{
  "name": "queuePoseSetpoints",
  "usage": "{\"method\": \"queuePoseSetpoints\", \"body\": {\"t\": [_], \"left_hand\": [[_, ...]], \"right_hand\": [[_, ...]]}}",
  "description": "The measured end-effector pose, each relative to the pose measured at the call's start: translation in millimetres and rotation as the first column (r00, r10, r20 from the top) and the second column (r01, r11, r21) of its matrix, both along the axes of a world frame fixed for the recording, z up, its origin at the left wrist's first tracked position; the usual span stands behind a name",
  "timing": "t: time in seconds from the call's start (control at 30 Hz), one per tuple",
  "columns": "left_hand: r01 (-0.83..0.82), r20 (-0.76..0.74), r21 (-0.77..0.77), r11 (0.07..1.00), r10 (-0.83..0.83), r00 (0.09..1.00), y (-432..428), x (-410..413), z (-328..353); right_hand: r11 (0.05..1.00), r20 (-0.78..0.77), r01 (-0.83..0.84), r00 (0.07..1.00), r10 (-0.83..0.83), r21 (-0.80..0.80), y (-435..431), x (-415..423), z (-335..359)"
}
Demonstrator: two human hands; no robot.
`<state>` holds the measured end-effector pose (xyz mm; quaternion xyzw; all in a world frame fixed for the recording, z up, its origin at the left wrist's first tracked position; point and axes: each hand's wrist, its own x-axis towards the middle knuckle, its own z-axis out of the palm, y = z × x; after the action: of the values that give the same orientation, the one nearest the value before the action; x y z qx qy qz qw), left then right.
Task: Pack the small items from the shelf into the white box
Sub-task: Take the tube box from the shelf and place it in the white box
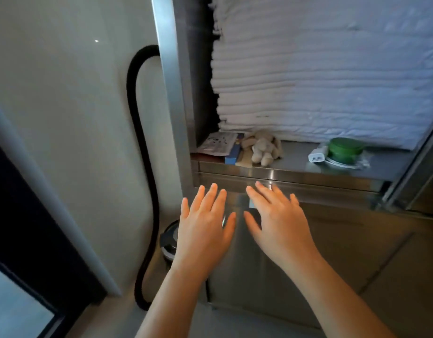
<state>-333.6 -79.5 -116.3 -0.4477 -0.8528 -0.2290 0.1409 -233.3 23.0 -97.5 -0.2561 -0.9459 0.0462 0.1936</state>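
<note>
You have a single view, from the wide-angle camera on your head. It faces forward and tilts down, close to a steel shelf (296, 164) that runs across the upper middle of the frame. Your left hand (205, 230) and right hand (281, 223) sit at the centre, just below the shelf's front edge, with your forearms coming in from the bottom edge. Towels (320, 81) fill the top right and are cut off by the frame. The cabinet front (332, 264) lies beneath your hands, seen from above. On the left, the view takes in the wall (64, 93) and a hose (142, 167) running down to the floor. The lens bows straight edges near the borders.
</note>
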Motion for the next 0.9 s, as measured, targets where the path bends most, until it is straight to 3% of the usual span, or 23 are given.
{"method": "queuePoseSetpoints", "body": {"t": [0.27,0.5,0.7,0.9], "left_hand": [[0.073,0.014,-0.018,0.997,-0.073,0.997,74,64,1],[0.16,-0.003,-0.007,0.987,-0.16,0.987,134,115,0],[0.156,-0.013,-0.009,0.988,-0.156,0.988,155,124,-2],[0.121,-0.03,0.024,0.992,-0.12,0.992,161,102,-6]], "right_hand": [[0.997,-0.057,0.075,0.995,-0.076,-0.013,65,72,1],[0.991,-0.014,0.137,0.99,-0.137,0.0,118,125,-8],[0.991,-0.014,0.132,0.991,-0.132,0.007,138,134,-11],[0.992,-0.112,0.124,0.986,-0.121,0.018,144,113,-17]]}}
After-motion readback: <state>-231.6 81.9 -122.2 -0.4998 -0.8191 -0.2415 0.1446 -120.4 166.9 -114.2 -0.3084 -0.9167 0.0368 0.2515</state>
